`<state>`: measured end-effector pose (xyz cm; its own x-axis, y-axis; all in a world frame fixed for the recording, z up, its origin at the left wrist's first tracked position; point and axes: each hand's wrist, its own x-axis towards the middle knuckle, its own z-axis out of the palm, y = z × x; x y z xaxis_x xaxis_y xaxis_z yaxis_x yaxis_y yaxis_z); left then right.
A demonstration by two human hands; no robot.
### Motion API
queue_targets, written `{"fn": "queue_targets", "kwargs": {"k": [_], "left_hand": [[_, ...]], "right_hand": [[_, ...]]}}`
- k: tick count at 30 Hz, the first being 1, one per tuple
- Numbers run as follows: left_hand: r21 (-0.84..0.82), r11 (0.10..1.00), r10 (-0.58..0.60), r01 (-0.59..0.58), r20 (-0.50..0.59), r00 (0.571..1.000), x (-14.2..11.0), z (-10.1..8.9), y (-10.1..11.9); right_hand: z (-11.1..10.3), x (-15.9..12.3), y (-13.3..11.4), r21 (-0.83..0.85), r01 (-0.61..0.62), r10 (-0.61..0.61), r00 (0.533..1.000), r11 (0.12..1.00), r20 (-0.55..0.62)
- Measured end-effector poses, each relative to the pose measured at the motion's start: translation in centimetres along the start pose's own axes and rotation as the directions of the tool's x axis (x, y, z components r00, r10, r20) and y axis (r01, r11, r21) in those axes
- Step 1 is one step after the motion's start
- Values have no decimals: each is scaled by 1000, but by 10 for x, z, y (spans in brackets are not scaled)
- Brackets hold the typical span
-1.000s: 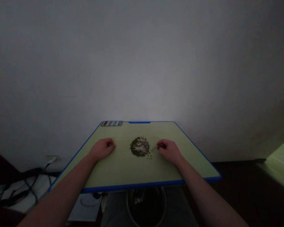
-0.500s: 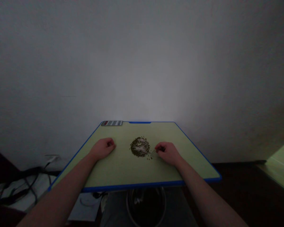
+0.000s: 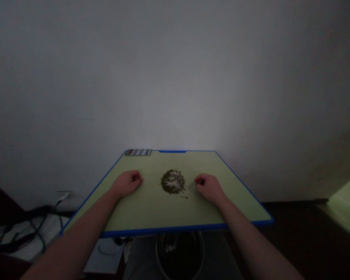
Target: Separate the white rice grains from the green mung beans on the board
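Observation:
A round pile of small greenish-brown beans (image 3: 165,184) lies on the pale table (image 3: 151,214), with whitish grains (image 3: 174,183) showing in its middle. To the left of it, my left hand (image 3: 128,182) rests on the tabletop, fingers curled closed and nothing visible in them. My right hand (image 3: 208,187), just right of the pile, pinches a small clear, curved utensil (image 3: 192,186). Its far end points at the pile's edge; the exact kind is too faint to make out. A few stray beans (image 3: 184,197) sit near the pile's lower right.
A phone (image 3: 138,152) lies at the table's far left corner. Blue edging (image 3: 169,230) runs round the table, and a wall (image 3: 175,77) stands behind. Below the near edge, a round metal-rimmed bowl (image 3: 203,252) sits at my lap. Cables (image 3: 37,229) lie at left.
My right hand has shifted slightly right and away from the pile, taking the clear utensil along. The stray beans near it lie slightly differently. My left hand stays in place.

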<state>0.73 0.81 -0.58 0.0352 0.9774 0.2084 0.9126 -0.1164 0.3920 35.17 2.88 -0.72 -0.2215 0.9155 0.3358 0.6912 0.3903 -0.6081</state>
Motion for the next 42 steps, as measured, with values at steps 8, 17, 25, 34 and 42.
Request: {"fn": "queue_targets", "kwargs": {"k": [8, 17, 25, 34, 42], "left_hand": [[-3, 1000, 26, -26, -12, 1000, 1, 2, -3], [-9, 1000, 24, -24, -11, 1000, 0, 2, -4], [-7, 1000, -1, 1, 6, 1000, 0, 0, 0], [1, 1000, 0, 0, -8, 1000, 0, 2, -3], [-5, 1000, 4, -4, -16, 1000, -1, 2, -3]], "right_hand": [[3, -2, -6, 17, 27, -28, 999, 999, 44], [3, 3, 6, -42, -83, 80, 994, 996, -70], [1, 5, 9, -60, -101, 94, 988, 993, -120], [-2, 32, 22, -97, -115, 106, 990, 989, -91], [-9, 100, 31, -189, -116, 126, 991, 975, 41]]}}
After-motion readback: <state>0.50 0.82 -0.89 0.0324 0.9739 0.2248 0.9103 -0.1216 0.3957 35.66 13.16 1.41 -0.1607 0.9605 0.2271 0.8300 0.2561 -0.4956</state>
